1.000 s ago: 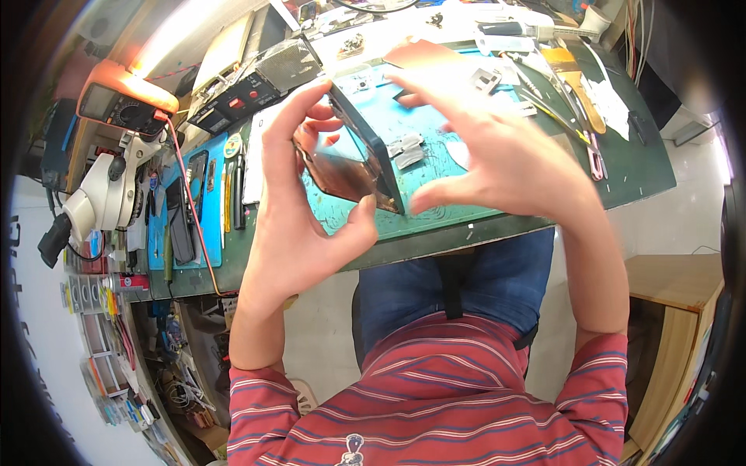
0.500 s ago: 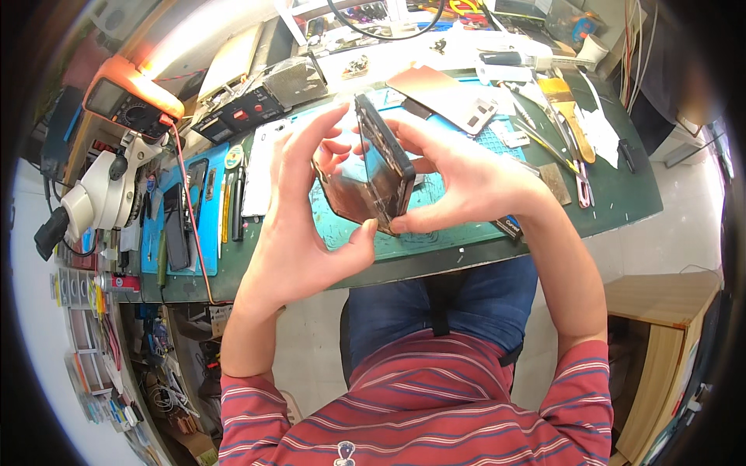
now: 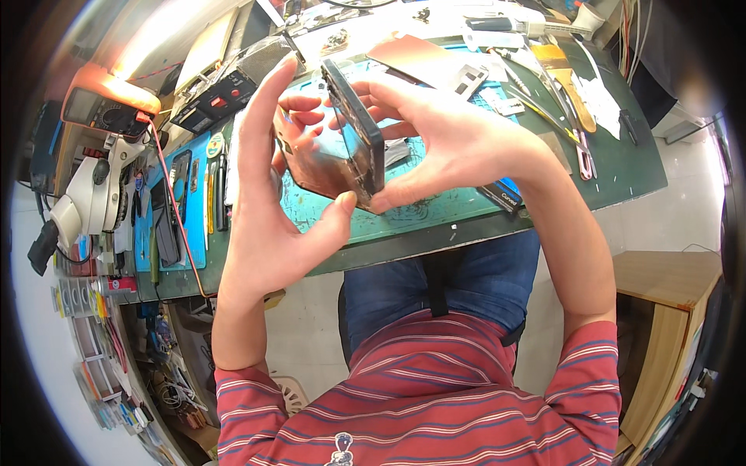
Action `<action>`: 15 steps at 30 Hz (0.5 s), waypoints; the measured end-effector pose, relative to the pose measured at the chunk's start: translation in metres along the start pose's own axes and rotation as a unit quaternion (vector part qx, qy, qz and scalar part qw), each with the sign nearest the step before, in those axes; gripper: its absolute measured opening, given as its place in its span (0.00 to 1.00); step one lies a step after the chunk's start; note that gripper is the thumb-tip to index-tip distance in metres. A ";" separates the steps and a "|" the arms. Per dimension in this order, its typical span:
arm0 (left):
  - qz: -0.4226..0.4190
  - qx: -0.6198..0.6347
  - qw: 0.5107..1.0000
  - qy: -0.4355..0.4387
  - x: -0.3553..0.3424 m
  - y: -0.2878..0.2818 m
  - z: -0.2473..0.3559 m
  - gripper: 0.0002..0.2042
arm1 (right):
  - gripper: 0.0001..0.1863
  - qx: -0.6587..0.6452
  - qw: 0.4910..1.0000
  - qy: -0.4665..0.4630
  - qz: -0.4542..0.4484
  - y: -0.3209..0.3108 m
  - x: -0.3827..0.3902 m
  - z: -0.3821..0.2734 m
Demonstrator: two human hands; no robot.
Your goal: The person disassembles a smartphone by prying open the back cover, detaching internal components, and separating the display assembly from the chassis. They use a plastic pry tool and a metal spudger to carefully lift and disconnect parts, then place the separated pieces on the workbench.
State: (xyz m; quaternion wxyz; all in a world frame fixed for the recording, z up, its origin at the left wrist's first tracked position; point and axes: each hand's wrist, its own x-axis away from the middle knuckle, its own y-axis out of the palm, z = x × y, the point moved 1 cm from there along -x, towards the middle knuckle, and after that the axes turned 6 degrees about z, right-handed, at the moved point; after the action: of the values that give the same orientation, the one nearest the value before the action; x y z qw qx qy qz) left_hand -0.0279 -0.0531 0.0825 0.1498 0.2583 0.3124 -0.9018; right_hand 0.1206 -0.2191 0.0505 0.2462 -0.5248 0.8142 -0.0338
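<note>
Above a teal work mat (image 3: 326, 221), I hold an opened phone (image 3: 359, 128) tilted on edge. Its dark body is gripped by my right hand (image 3: 466, 140), with the thumb at the lower corner and the fingers behind. A thin glossy panel (image 3: 315, 167) spreads out from the body like a book cover, the two meeting near the lower edge. My left hand (image 3: 268, 210) curves round the panel, its thumb by that lower corner and its fingers behind the far side. Whether the panel is still joined to the body I cannot tell.
An orange multimeter (image 3: 109, 97) and a white microscope arm (image 3: 97, 182) stand at the left, near a blue tray (image 3: 198, 248) of phone parts. Tweezers, a brush (image 3: 571, 85) and a copper-coloured plate (image 3: 420, 62) lie toward the far right. A small black box (image 3: 501, 194) sits near the front edge.
The whole view has shifted, so bench and hands appear further left and higher. Both hands keep their grip, and the phone and panel stay spread at much the same angle.
</note>
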 end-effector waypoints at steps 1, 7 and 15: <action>0.001 0.022 1.000 -0.008 0.000 0.000 -0.002 0.48 | 0.50 -0.002 1.000 0.008 -0.001 0.000 0.000 0.001; -0.011 0.020 1.000 -0.002 0.002 -0.003 -0.002 0.46 | 0.50 -0.003 1.000 0.013 -0.004 0.001 0.000 -0.003; -0.009 0.003 1.000 -0.011 0.009 -0.003 -0.006 0.44 | 0.51 -0.019 0.999 0.040 -0.003 0.001 0.004 -0.003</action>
State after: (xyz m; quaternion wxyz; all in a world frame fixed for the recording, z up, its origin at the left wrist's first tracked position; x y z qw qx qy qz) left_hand -0.0342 -0.0478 0.0751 0.1441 0.2460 0.3107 -0.9068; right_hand 0.1171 -0.2229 0.0514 0.2034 -0.5300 0.8223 -0.0404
